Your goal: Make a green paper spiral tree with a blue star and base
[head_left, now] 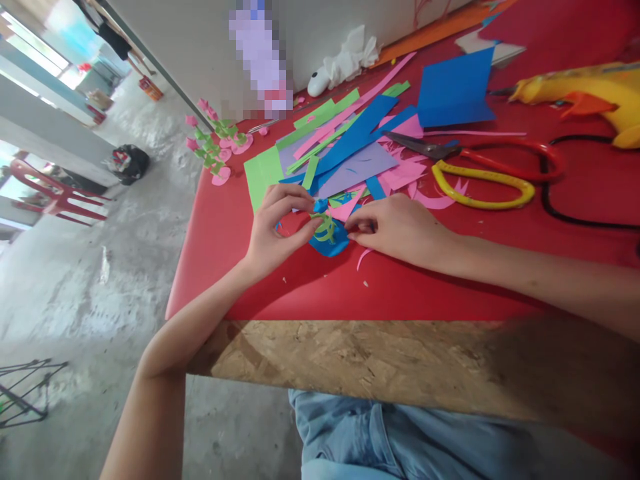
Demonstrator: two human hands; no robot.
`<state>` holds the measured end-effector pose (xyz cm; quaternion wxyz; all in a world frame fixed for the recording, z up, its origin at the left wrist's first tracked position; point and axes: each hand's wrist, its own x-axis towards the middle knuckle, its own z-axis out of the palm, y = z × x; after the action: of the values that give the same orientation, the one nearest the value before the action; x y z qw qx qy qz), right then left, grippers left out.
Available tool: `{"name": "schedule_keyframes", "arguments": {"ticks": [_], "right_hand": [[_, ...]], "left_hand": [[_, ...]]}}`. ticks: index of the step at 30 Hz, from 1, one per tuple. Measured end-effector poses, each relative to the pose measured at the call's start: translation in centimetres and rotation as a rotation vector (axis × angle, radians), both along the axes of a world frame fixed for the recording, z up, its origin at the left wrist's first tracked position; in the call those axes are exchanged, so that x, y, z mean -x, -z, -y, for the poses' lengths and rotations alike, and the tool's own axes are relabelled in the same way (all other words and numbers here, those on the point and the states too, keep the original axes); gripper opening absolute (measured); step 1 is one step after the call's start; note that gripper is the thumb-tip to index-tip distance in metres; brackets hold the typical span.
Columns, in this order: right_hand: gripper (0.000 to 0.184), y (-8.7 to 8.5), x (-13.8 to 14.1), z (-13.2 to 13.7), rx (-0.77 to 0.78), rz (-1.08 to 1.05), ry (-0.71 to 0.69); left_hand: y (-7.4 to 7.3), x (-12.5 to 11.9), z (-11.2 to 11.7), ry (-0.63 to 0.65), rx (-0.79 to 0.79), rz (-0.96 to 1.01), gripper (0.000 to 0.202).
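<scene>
In the head view, a small paper flower (327,231) is held between thumb and fingers of the left hand (280,223), at the near left of the red worktop (450,293); whether its edge is pinched by the right hand's (400,230) narrow grip cannot be told. Its thin green curls could be crushed by too firm a squeeze.

So the little paper flower (327,233) sits mid-frame, blue bud (321,206) up top, curly green strips (327,229) below, roundish blue base (330,249) underneath.
</scene>
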<state>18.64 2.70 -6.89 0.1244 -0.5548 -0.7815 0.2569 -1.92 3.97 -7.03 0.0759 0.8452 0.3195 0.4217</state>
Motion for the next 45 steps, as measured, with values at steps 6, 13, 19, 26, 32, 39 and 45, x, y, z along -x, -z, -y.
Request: {"name": "schedule_keyframes", "arguments": {"ticks": [6, 13, 19, 26, 32, 39, 45], "right_hand": [[0.017, 0.0, 0.0, 0.2, -0.013, 0.016, -0.019], [0.018, 0.0, 0.0, 0.2, -0.026, 0.019, -0.026], [0.017, -0.1, 0.0, 0.2, -0.021, 0.032, -0.021], [0.018, -0.1, -0.1, 0.3, -0.030, 0.009, -0.032], [0.020, -0.4, 0.0, 0.5, -0.068, -0.073, -0.001], [0.015, -1.4, 0.4, 1.2, -0.234, -0.432, 0.042], [0.011, -0.8, 1.1, 1.2, -0.249, -0.489, 0.001]], "left_hand": [[-0.1, -0.1, 0.2, 0.014, 0.027, 0.000, 0.009], [-0.2, -0.1, 0.2, -0.007, 0.022, -0.018, 0.008], [-0.2, -0.1, 0.2, -0.033, 0.045, -0.043, 0.010], [-0.2, -0.1, 0.3, -0.021, 0.067, -0.036, 0.009], [-0.2, -0.2, 0.4, -0.012, 0.059, -0.011, 0.008], [-0.2, -0.3, 0.5, -0.026, 0.054, -0.014, 0.007], [-0.2, -0.3, 0.5, -0.009, 0.047, -0.014, 0.006]]}}
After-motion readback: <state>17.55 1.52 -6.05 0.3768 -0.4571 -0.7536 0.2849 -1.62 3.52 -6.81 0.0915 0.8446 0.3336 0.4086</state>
